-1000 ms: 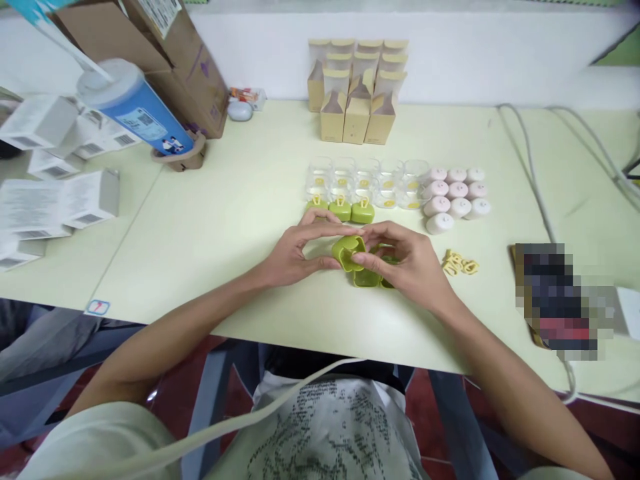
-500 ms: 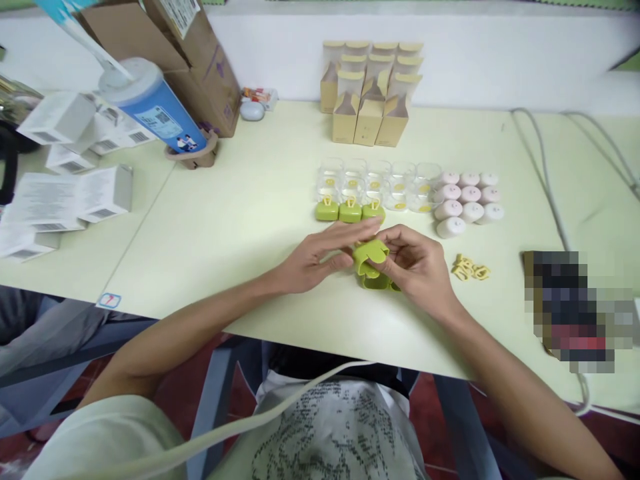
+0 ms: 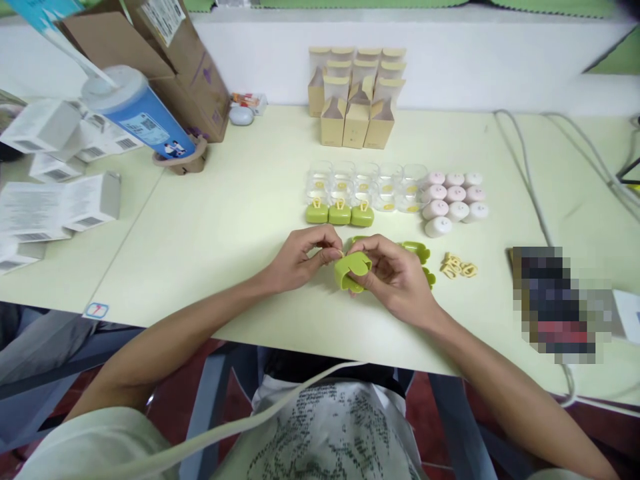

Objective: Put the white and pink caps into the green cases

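My right hand [image 3: 403,283] grips a hollow green plastic cap [image 3: 354,269] with a scalloped edge, thumb against its open side. Close on its left, my left hand [image 3: 303,261] pinches a small pale yellow loop [image 3: 342,253] at the cap's end; fingertips cover most of the loop. More green caps [image 3: 419,252] lie on the table, partly hidden behind my right hand. Beyond my hands stand three finished-looking green caps [image 3: 340,214], each with a yellow loop on top. To the right lies a small pile of yellow loops [image 3: 457,265].
Behind the green caps are clear cups [image 3: 390,180] with yellow marks, then white and pale pink cylinders [image 3: 456,195]. Open cardboard boxes [image 3: 357,127] stand near the wall. White boxes [image 3: 93,200] and a blue cup [image 3: 150,127] are left; a pixelated dark object [image 3: 555,300] is right.
My left hand has gone from stretched fingers beside the cap to a pinch on the yellow loop. The cap in my right hand has shifted slightly left, uncovering green caps behind it.
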Demonstrator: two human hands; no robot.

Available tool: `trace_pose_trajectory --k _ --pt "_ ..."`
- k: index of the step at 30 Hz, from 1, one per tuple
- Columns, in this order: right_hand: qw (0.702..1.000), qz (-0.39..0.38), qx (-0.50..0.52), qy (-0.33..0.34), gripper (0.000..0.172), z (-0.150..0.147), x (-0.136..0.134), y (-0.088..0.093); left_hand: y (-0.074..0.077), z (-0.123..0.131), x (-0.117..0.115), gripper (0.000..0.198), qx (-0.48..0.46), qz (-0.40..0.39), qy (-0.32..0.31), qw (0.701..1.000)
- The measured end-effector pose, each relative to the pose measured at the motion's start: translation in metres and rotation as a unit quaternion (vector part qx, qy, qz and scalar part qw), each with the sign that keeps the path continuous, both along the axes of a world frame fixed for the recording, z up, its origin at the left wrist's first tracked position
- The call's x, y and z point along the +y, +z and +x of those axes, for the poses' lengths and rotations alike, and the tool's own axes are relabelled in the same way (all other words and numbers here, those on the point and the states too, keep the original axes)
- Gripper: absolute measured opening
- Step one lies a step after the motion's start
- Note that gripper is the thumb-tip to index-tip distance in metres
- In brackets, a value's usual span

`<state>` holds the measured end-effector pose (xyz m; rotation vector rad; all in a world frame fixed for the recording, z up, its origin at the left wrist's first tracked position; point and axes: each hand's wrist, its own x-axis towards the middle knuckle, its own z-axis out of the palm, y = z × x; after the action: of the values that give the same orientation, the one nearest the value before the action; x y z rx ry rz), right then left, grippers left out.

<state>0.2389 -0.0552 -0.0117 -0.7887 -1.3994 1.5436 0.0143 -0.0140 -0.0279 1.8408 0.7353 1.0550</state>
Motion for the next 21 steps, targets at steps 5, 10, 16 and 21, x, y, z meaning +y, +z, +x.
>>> trace_pose_trajectory --k 5,10,16,21 --pt "0.999 -0.023 0.03 0.026 0.035 -0.002 0.002 0.001 -0.004 -0.001 -0.003 0.033 0.004 0.033 0.053 0.998" --pt "0.994 0.071 -0.065 -0.057 0.035 0.02 0.013 0.009 -0.011 -0.007 0.002 0.02 0.01 0.044 0.151 0.987" --pt "0.819 0.32 -0.408 -0.245 0.025 0.067 0.044 0.008 -0.028 -0.022 0.026 0.017 0.092 0.088 0.31 0.942" --pt "0.694 0.341 -0.603 -0.198 0.025 0.071 0.055 -0.003 -0.041 -0.026 0.032 0.026 0.131 0.056 0.292 0.946"
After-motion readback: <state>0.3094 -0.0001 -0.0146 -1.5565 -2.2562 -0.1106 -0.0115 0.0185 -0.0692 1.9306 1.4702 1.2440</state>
